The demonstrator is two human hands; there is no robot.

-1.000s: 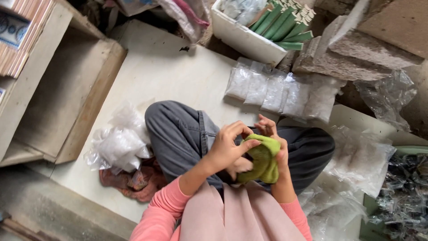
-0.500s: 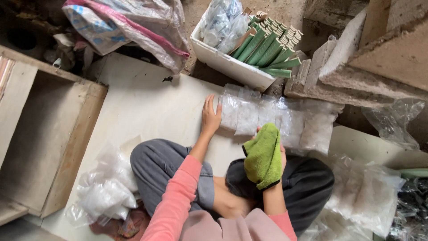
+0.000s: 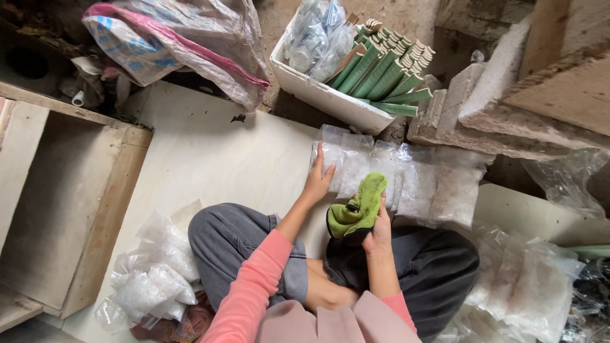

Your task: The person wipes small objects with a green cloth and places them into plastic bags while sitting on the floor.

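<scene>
Head view: the left hand [image 3: 318, 181] lies open and flat on the nearest clear packet [image 3: 328, 159] in the packet row [image 3: 400, 174]; beside that row, the right hand [image 3: 379, 230] grips a green cloth [image 3: 358, 209]. Loose packets [image 3: 149, 286] wait well apart.

Clear plastic packets [image 3: 394, 171] rowed before white box [image 3: 318, 95]

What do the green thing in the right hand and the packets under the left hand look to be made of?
Green cloth: soft, fuzzy fabric, probably microfibre or terry; it folds limply in the right hand. Packets under the left hand: thin clear plastic film, glossy and crinkled, holding something whitish.
</scene>
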